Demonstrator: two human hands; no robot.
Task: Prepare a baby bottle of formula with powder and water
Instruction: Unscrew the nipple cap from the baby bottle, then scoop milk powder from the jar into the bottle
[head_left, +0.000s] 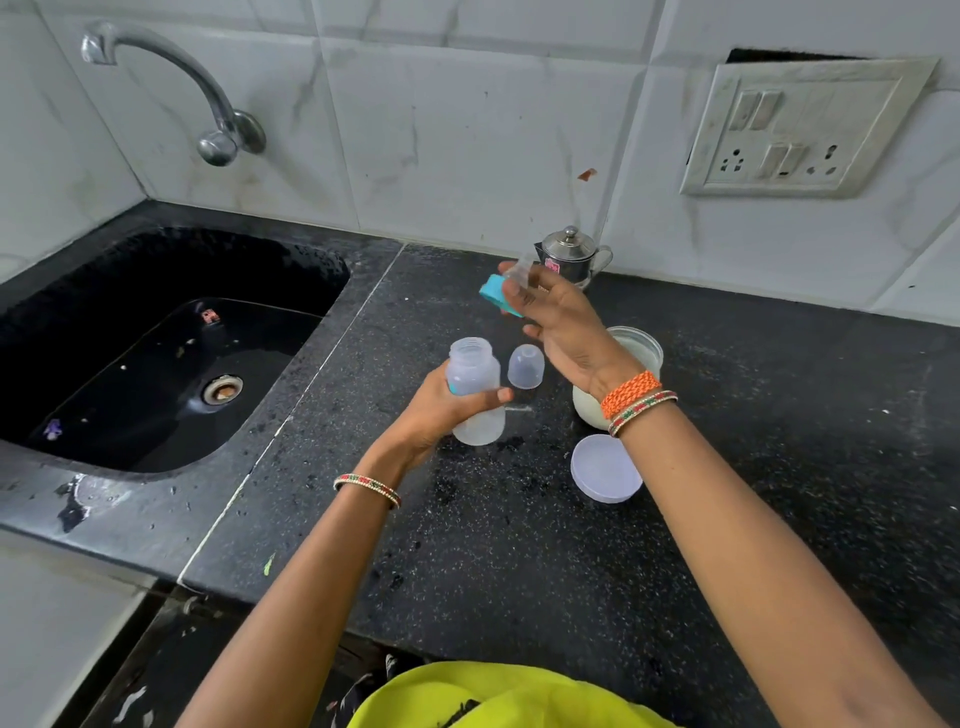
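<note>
A clear, empty baby bottle (474, 371) stands uncapped on the black counter (519, 545), and my left hand (447, 410) grips it around the middle. Above and behind it, my right hand (558, 325) holds the bottle's teal ring with its clear teat (501, 293) in the air. The bottle's clear dome cap (526, 366) rests on the counter just right of the bottle. An open jar of white powder (636, 353) sits behind my right wrist, partly hidden by it. Its pale lid (605, 468) lies flat in front of it.
A black sink (156, 353) with a drain fills the left side, under a steel tap (208, 104) on the tiled wall. A small lidded steel pot (571, 254) stands at the back by the wall. A switch and socket plate (800, 130) hangs at the upper right.
</note>
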